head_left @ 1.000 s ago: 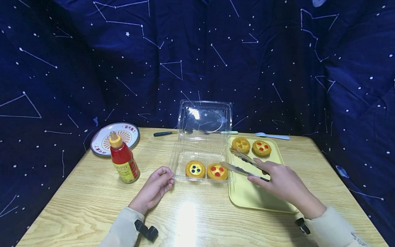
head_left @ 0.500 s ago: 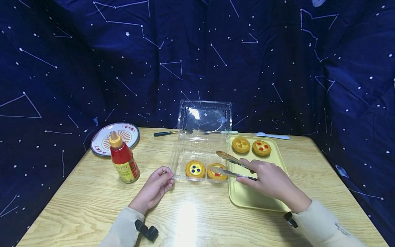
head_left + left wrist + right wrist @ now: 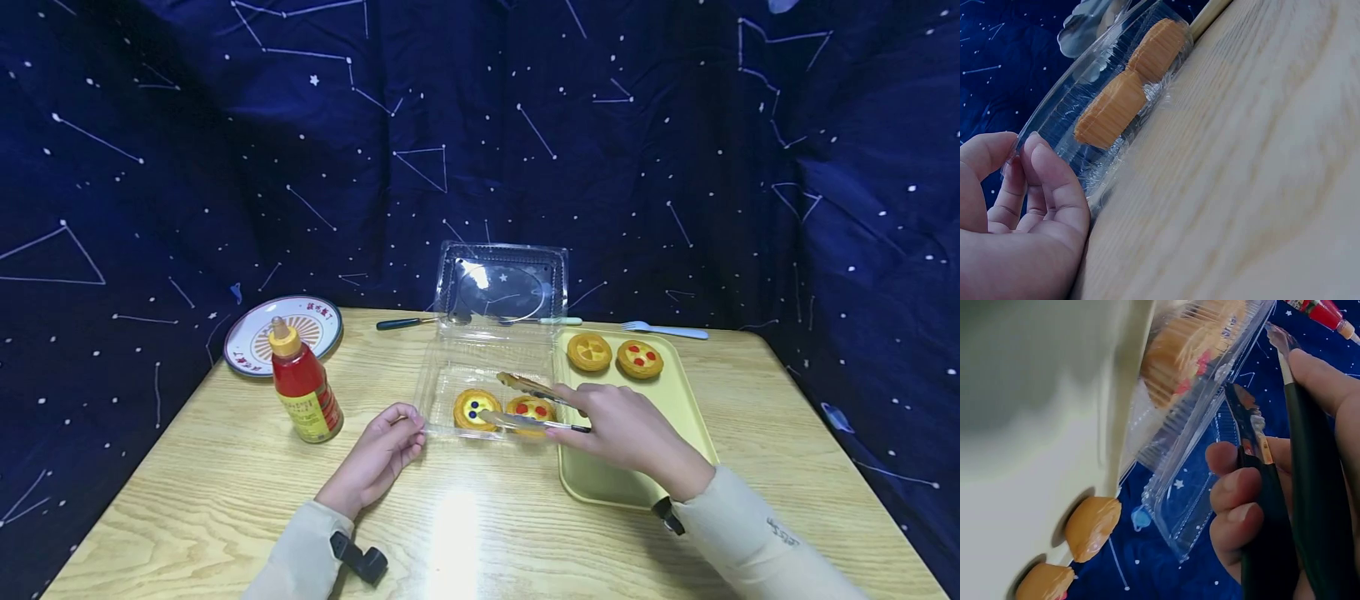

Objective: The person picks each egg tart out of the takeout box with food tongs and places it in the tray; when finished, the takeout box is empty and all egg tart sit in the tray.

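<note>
My left hand [image 3: 385,450] pinches the near left corner of a clear plastic clamshell box [image 3: 442,375], whose lid stands raised at the back. Inside it, along the front, sit a tart with blue dots [image 3: 467,407] and a tart with red dots [image 3: 538,408]. In my right hand [image 3: 630,425] is a pair of tongs [image 3: 528,386] with dark handles, gripped between thumb and fingers. The tongs' arms are spread apart over the box with nothing between them, and they partly cover both tarts. The left wrist view shows the two tarts [image 3: 1110,111] side by side through the box wall.
A yellow tray [image 3: 600,475] to the right bears a plain tart [image 3: 589,352] and a red-dotted tart [image 3: 640,359]. A red squeeze bottle [image 3: 303,387] stands at left before a patterned plate [image 3: 251,333]. A blue fork [image 3: 667,331] and other utensils lie along the back.
My right hand has moved left with the tongs, from over the tray's edge to above the tarts in the box. My left hand stays at the box corner.
</note>
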`<state>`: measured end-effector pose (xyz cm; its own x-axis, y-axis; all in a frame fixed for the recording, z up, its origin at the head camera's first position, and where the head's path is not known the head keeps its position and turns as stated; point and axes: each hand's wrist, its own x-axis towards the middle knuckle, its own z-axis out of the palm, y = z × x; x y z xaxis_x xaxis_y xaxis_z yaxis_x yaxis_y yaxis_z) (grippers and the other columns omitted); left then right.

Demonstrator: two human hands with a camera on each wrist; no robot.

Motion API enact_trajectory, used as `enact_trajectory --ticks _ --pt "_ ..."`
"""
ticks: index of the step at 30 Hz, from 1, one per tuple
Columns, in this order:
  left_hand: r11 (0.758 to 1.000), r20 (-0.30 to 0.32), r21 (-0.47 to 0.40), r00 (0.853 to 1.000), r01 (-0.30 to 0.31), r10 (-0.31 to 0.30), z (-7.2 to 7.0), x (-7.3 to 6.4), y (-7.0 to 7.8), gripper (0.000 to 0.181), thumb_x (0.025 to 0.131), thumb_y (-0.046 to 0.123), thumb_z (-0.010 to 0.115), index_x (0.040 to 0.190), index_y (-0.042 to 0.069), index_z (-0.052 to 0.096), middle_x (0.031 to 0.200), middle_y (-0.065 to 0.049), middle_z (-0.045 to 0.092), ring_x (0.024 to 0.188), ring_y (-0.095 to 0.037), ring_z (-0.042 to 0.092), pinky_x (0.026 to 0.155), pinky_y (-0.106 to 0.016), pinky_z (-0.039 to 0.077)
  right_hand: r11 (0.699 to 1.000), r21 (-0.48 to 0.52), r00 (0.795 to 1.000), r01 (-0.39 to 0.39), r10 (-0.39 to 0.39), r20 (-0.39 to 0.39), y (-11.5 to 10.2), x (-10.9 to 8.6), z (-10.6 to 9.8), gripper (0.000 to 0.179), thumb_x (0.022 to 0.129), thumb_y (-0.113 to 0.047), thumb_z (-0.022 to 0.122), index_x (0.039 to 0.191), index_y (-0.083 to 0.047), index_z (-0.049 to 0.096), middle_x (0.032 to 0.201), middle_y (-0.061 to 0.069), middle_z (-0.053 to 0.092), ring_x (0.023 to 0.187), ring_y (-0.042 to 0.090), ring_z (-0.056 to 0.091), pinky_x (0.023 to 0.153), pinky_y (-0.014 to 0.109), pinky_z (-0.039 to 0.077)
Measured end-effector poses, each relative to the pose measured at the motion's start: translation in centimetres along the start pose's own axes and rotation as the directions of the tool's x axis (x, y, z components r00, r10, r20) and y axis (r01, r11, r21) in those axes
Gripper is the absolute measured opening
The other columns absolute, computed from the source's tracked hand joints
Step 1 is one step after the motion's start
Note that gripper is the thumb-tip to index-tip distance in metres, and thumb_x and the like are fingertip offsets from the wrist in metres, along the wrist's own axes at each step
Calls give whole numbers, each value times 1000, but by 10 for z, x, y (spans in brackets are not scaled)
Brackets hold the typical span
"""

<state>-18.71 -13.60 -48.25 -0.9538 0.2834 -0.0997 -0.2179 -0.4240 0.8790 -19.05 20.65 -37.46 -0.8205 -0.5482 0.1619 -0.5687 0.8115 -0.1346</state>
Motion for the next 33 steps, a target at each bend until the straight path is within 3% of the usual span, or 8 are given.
enact_trajectory --ticks 15,24,33 --pt "1000 -8 6 1000 11 -11 0 1 0 6 100 6 55 98 11 53 92 -4 54 80 -10 57 69 -18 50 998 -56 996 -5 10 88 -12 21 7 62 86 -56 69 133 -16 63 93 3 68 62 13 55 46 30 40" --pt "1000 -4 -3 1000 11 -11 0 0 1 6 100 6 55 98 11 53 92 -4 54 79 -10 58 69 -18 50 996 -94 994 -10 20 104 -15 28 8 64 87 -58 66 134 -15 61 102 4 69 70 15 59 49 31 45" --pt "1000 -5 -5 1000 12 -12 0 1 1 5 99 6 56 98 10 53 91 -4 55 79 -10 58 69 -18 50 996 -95 995 3 6 100 -14 33 8 65 85 -59 68 133 -16 63 90 -1 65 61 13 47 45 29 39"
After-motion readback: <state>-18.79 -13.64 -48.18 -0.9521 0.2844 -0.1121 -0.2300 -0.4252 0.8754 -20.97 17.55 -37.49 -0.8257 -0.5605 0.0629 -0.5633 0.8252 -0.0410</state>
